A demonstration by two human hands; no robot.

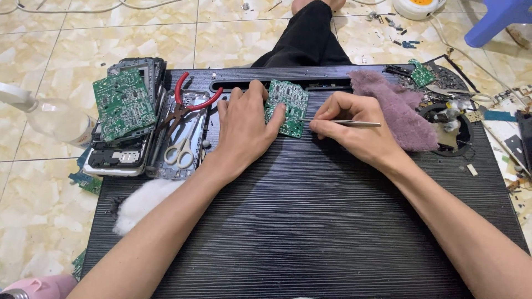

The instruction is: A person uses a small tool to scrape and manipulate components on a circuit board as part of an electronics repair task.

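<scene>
Left hand (244,124) pins green circuit board (286,108) to bench (310,221), thumb on its lower edge. Right hand (354,130) pinches thin metal probe (341,122), tip on the board between both hands. Tip contact point too small to resolve; palm covers the board's left edge.

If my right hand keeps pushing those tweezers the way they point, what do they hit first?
The right hand aims the tweezers leftward; their tip looks already at the green circuit board, with the left hand just beyond.

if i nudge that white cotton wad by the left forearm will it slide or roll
The fluffy white cotton wad looks very light and floppy, so it would probably squash and drag rather than roll. Its loose fibres may well snag on the ridged black tabletop.
</scene>
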